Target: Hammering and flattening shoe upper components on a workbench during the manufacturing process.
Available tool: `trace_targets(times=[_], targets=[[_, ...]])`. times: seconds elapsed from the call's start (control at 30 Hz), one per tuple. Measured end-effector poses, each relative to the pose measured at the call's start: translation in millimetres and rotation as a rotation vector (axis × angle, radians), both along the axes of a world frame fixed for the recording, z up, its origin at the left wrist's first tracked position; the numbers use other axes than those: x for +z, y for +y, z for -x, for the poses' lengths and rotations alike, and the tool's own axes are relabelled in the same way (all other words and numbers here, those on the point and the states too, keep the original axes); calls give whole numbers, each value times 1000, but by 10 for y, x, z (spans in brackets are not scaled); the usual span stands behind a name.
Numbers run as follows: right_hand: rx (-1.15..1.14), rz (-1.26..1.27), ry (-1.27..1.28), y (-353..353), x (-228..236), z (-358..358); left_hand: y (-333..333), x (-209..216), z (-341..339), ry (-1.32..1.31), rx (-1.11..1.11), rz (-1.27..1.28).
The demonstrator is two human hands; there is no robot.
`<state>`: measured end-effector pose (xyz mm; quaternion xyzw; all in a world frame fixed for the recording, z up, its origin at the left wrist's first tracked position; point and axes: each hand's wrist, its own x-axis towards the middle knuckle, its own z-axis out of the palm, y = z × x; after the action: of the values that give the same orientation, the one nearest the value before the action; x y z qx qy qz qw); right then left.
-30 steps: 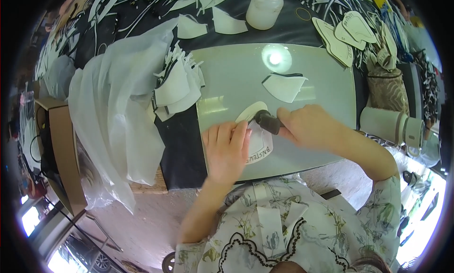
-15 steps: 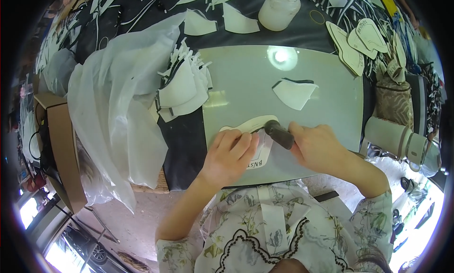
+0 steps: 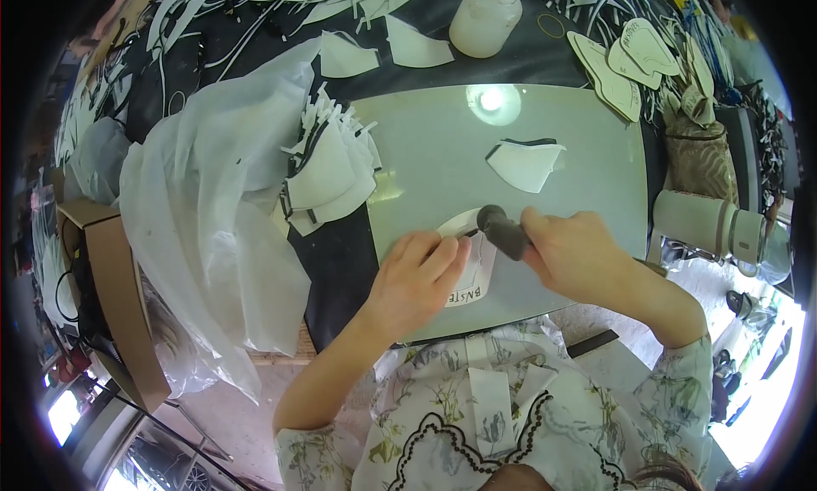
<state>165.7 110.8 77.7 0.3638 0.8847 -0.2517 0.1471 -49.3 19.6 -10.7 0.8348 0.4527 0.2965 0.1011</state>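
Observation:
In my right hand [image 3: 566, 251] is a dark hammer [image 3: 508, 238], fingers closed round it. Its rounded end lies over the upper edge of a pale pattern piece [image 3: 470, 292] with printed marks. My left hand [image 3: 419, 274] rests on that piece, its fingers bent and close together. At the fingertips a thin dark strip shows along the piece's edge; whether the fingers pinch it is hidden. Farther back on the grey board [image 3: 587, 185] lies a separate white cut piece [image 3: 528, 165] with a dark upper edge.
Left of the board sit a stack of white pieces [image 3: 334, 185] and a large translucent plastic sheet [image 3: 217, 193]. A cloudy plastic bottle [image 3: 485, 23] stands at the back. Pale templates [image 3: 608, 81] are piled at back right, near a white cylindrical container [image 3: 694, 225]. A cardboard box [image 3: 119, 287] is far left.
The whole view has shifted slightly. My left hand has moved a little right over the pattern piece, covering more of it. The hammer stays at its upper edge, in my right hand.

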Motion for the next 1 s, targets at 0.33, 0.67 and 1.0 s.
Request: trace_targets(times=[0.33, 0.67, 1.0], targets=[[-26, -51, 87, -78, -76, -44, 11, 37, -115, -105, 184, 0], [-13, -10, 31, -67, -93, -58, -46, -8, -314, -87, 339, 14], [-122, -38, 103, -225, -49, -11, -157, 9, -351, 114, 290, -73]])
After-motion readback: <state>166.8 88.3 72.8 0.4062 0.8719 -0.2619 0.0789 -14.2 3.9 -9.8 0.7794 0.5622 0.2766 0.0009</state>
